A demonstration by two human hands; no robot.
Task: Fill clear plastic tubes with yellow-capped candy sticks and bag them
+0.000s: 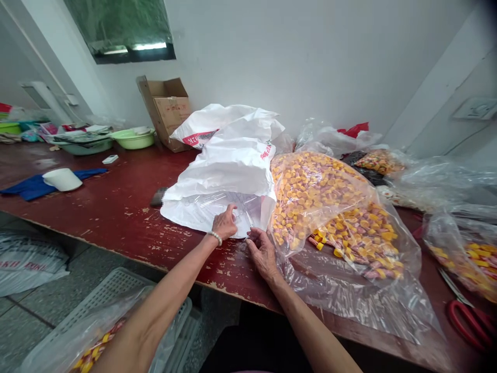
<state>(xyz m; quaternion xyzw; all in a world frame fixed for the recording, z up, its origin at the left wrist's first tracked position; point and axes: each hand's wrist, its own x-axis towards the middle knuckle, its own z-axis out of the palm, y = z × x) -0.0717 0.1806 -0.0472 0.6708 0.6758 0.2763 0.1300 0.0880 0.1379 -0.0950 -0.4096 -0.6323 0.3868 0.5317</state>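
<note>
A white woven sack (233,160) lies on the table with its mouth toward me, and clear plastic tubes (213,201) show inside. My left hand (224,223), a beaded bracelet at its wrist, is at the sack's mouth among the tubes. Its fingers are curled together; whatever is between them is too clear and small to name. Just right of it, my right hand (264,255) is by the sack's lower edge, fingers and thumb bent toward each other around something I cannot make out. Beside it spreads a large clear bag (303,217) of small pieces with yellow caps (349,233).
Red scissors (468,318) lie at the right edge near another clear bag (466,254). A cardboard box (171,116), a green basin (134,139) and a white roll (62,179) on blue cloth (27,187) stand left. A grey crate (112,287) is on the floor below.
</note>
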